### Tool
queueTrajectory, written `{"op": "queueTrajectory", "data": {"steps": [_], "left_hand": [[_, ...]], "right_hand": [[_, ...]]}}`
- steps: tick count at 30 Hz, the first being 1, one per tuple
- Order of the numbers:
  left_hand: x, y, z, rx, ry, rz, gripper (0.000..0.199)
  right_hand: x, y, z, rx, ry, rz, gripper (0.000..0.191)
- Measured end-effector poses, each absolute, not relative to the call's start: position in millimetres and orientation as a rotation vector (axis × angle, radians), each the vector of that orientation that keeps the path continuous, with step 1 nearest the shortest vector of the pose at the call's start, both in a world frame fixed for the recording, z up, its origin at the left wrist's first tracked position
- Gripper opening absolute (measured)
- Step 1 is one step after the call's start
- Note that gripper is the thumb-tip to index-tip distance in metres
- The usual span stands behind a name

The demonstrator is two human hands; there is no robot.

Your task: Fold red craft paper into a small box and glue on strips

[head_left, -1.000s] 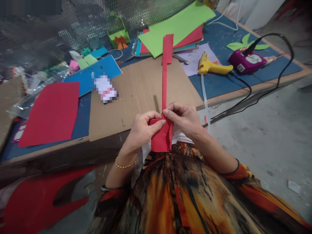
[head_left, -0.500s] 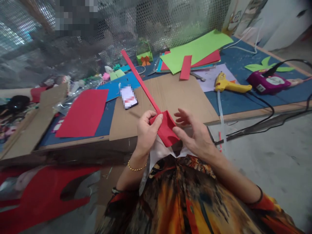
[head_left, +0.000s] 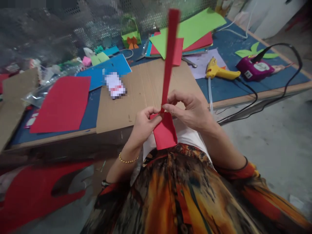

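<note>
Red paper pouch (head_left: 165, 134) is just beyond the near edge of the table (head_left: 226, 91), its long strip (head_left: 169, 55) rising. The left hand (head_left: 143, 126) pinches the pouch's upper edge, probably to steady it; the right hand (head_left: 195, 112) pinches the strip near its base, seemingly for alignment.

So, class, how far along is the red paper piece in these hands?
The red pouch already looks folded. In hand now: the left hand pinches its upper edge, the right hand the lower end of the red strip. Probably left: the strip's far end, which is loose. Fingers hide whether its lower end is attached.
</note>
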State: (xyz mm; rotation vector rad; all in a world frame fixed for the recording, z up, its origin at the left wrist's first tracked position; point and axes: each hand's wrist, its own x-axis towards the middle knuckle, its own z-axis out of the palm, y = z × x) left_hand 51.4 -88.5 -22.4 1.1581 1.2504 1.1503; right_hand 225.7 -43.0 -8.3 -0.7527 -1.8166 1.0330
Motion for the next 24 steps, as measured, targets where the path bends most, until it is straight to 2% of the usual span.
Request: {"op": "queueTrajectory", "data": {"steps": [2,5,8,16,24], "left_hand": [[50.2,-81.3,-23.4,1.134,1.241,1.15,0.021],[48.6,-73.4,-19.3,1.182,1.281,1.153,0.011],[46.6,-70.7,-12.0,1.202,1.321,1.14,0.004],[38.0,-74.4,-3.4,1.259,1.347,1.15,0.009],[35.7,-71.6,3.4,1.232,1.33,1.201,0.008]], "right_hand": [[229.5,-44.3,-11.6,-0.763,-1.847,0.93,0.017],[234.3,-46.4,-15.1,-0.735,-1.916,0.667,0.004],[236.8,-52.4,-17.5,-0.634,-2.039,0.392,0.01],[234.9,-82.0,-29.8,-0.697,-2.142,-0.231,0.019],[237.3,-103.6,-31.0,-0.697,-2.163,-0.337,0.023]]}}
